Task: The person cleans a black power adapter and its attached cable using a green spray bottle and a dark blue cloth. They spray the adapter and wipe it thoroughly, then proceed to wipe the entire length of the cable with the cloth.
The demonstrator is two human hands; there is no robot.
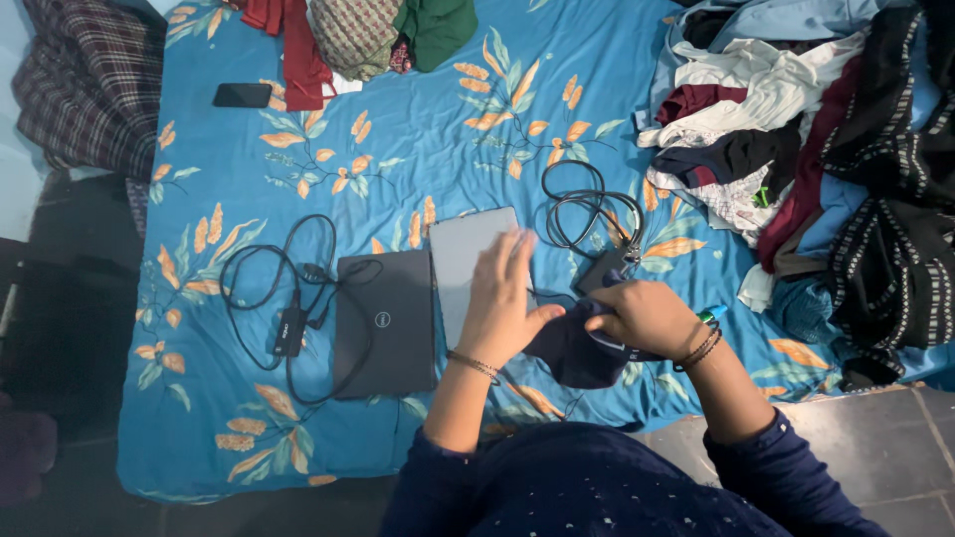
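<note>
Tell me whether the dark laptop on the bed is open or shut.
Shut. The dark laptop lies flat on the blue sheet, lid down, no screen or keys showing, a cable looping over it.

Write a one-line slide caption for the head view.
Left hand rests on a grey laptop while right hand holds a dark cloth on a blue floral bedsheet.

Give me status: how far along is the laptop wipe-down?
In hand: left hand rests on the grey laptop; right hand grips a dark cloth. Nothing visibly finished. Untouched: black laptop, its charger, the second charger.
</note>
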